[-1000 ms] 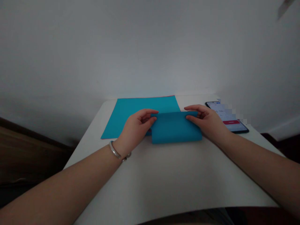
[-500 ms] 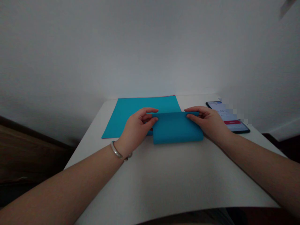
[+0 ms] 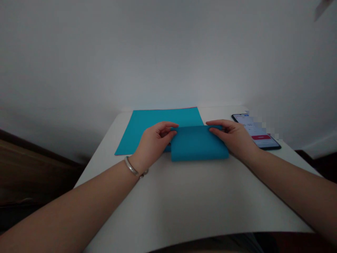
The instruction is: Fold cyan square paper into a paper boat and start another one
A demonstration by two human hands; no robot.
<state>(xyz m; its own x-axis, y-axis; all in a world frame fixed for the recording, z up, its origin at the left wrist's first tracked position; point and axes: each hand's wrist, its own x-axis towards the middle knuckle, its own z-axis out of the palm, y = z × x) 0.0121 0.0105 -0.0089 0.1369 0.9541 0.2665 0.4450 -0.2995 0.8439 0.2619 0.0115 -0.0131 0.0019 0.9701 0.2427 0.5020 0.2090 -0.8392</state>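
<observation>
A blue sheet of paper (image 3: 198, 144), bent over itself with a rounded near edge, is held between my two hands. My left hand (image 3: 156, 142) pinches its upper left corner between thumb and fingers. At the upper right corner, my right hand (image 3: 231, 135) grips it the same way, thumb on the near face. Behind lies a larger turquoise sheet (image 3: 147, 123), flat, partly covered by my left hand and the bent paper. The fingertips behind the bent paper are hidden.
The white table (image 3: 158, 211) meets a pale wall (image 3: 168, 52) at the back. A phone (image 3: 259, 137) with a lit screen, partly blurred out, lies to the right of my right hand. Brown wooden furniture (image 3: 34, 172) stands at the left.
Almost nothing differs. Both hands stay on the bent blue paper, with the fingertips shifted very slightly along its top edge.
</observation>
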